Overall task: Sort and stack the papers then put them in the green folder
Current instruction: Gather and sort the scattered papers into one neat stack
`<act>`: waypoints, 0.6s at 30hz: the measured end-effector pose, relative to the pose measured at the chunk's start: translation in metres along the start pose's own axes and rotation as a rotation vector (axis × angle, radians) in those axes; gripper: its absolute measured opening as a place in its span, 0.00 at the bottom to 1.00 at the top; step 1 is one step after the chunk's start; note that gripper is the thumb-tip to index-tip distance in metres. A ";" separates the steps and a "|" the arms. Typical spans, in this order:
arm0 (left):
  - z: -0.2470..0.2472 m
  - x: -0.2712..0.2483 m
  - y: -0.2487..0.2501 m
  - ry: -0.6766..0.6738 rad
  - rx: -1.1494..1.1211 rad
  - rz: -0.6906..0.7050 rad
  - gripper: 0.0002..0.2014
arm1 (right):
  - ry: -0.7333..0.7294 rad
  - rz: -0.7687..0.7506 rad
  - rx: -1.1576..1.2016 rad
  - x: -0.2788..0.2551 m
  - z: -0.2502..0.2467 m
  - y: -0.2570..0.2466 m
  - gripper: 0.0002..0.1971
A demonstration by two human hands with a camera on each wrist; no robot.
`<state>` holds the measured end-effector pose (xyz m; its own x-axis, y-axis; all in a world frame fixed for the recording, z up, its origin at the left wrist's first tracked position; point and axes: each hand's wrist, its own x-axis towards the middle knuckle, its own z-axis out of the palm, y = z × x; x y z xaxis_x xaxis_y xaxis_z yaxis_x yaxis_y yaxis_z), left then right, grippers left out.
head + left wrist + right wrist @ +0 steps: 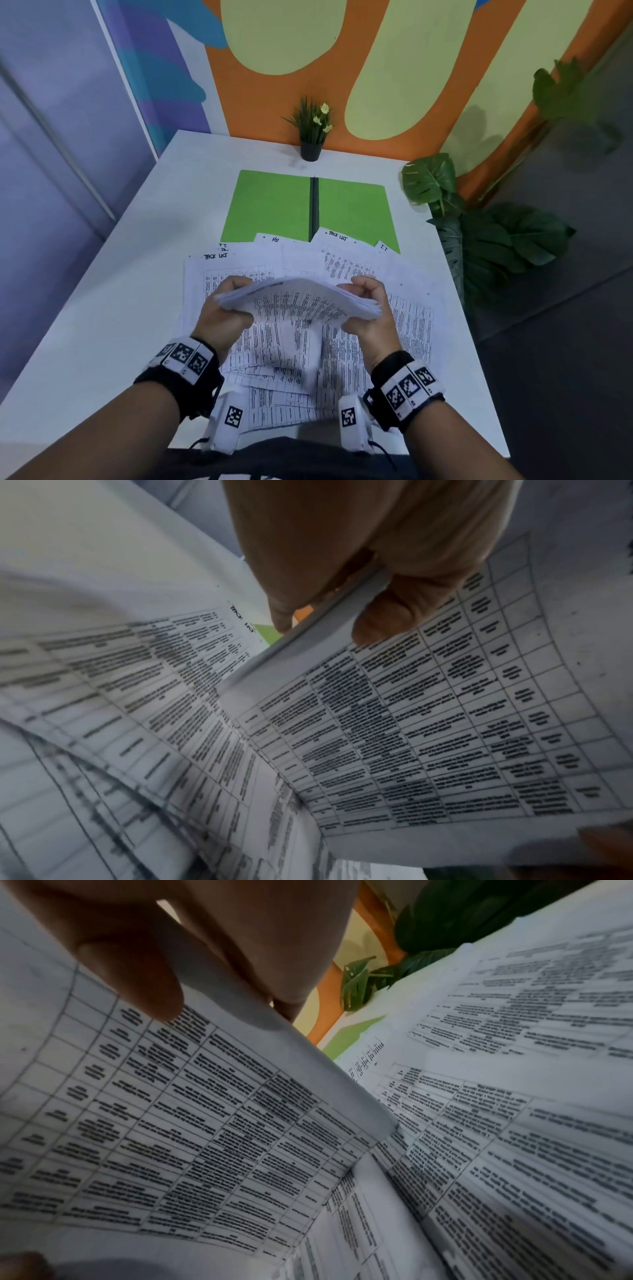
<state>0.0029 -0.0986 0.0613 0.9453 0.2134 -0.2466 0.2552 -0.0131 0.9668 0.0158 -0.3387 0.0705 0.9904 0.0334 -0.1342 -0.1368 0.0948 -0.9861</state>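
A thick stack of printed papers (301, 299) is lifted off the table, bowed upward between both hands. My left hand (222, 305) grips its left edge, fingers curled over the top and thumb under. My right hand (368, 308) grips the right edge the same way. In the left wrist view the thumb (383, 620) presses the stack's (428, 737) printed face. In the right wrist view the fingers (147, 988) pinch the stack (188, 1137). More loose sheets (404, 308) lie spread on the table beneath. The green folder (267, 205) lies open flat beyond them.
A small potted plant (311, 132) stands at the table's far edge by the orange wall. Large leafy plants (479, 233) crowd the table's right side. The white table (120, 291) shows bare surface to the left of the papers.
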 end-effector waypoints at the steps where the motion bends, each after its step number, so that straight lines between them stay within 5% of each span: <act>1: 0.002 0.000 -0.001 0.035 -0.028 0.012 0.24 | 0.010 0.014 0.013 0.000 0.001 -0.001 0.34; 6: 0.016 0.000 0.006 0.145 -0.137 0.015 0.16 | 0.053 0.068 0.027 0.001 0.011 -0.010 0.23; 9: 0.021 -0.001 0.014 0.189 -0.202 0.002 0.21 | 0.092 0.120 0.051 0.002 0.014 -0.009 0.21; 18: 0.014 0.009 -0.029 -0.027 0.165 -0.174 0.07 | 0.055 0.240 -0.223 0.014 0.015 0.026 0.10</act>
<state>0.0066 -0.1098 0.0299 0.8889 0.2005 -0.4120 0.4420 -0.1384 0.8863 0.0256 -0.3208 0.0440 0.9309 -0.0263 -0.3644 -0.3646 -0.1297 -0.9221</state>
